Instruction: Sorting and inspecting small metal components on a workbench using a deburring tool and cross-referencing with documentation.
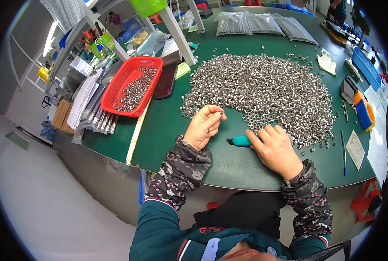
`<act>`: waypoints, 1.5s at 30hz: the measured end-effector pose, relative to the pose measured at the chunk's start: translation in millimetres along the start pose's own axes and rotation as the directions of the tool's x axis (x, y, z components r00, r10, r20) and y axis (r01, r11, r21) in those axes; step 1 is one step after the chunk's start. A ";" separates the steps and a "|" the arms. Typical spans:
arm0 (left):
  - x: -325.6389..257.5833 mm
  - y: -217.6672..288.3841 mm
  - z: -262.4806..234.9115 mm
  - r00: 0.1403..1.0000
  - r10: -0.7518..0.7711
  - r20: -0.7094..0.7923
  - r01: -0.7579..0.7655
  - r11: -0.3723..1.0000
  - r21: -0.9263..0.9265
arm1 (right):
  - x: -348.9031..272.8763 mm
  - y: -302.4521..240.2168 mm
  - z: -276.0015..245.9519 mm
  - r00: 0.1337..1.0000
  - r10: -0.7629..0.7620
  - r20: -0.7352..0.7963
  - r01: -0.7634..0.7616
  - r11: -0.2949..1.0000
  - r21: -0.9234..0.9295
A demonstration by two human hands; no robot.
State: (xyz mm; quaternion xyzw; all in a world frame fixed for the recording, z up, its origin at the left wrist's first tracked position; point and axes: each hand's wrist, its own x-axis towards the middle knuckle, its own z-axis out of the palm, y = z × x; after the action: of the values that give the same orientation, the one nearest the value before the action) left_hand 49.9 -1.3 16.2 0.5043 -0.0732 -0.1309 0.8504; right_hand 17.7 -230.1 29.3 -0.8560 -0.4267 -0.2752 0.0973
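Presently, left hand (205, 127): narrow, thumb and fingertips pinched on a small metal ring (221, 114), partly hidden by the fingers; raised just off the near-left edge of the pile.
Right hand (274, 150): fingers folded over a teal-handled tool (242, 141); dark tip points left, toward the left hand, and stands apart from it.
Ring pile (263, 87): broad heap of loose silver-coloured rings, beyond both hands, across the middle of the green table (242, 174); a thinner patch at its near edge shows rings with their holes upward.
Red basket (131, 114): left of the pile, tilted, holding more small metal pieces.
Dark flat case (165, 81): between basket and pile, just beside the basket.
Clear plastic bags (233, 24): far side of the table, side by side, filled; contents too small to tell.
White cloth (326, 61): far right, near the pile.
Right-hand side: pen (344, 152) beside a pale card (354, 150); blue-and-orange tool (364, 114) farther off; blue tray (365, 67) beyond.
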 end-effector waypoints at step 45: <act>-1.7 -3.6 3.7 0.988 -0.148 0.034 0.145 0.986 0.087 | 4.3 7.0 -1.3 0.975 0.149 -0.163 -0.148 0.989 0.019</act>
State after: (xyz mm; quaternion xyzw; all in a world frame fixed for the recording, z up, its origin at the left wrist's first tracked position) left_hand 46.8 -5.5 14.8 0.5409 -0.0585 -0.2002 0.8148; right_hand 24.8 -232.0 33.3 -0.8597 -0.3529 -0.3350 0.1551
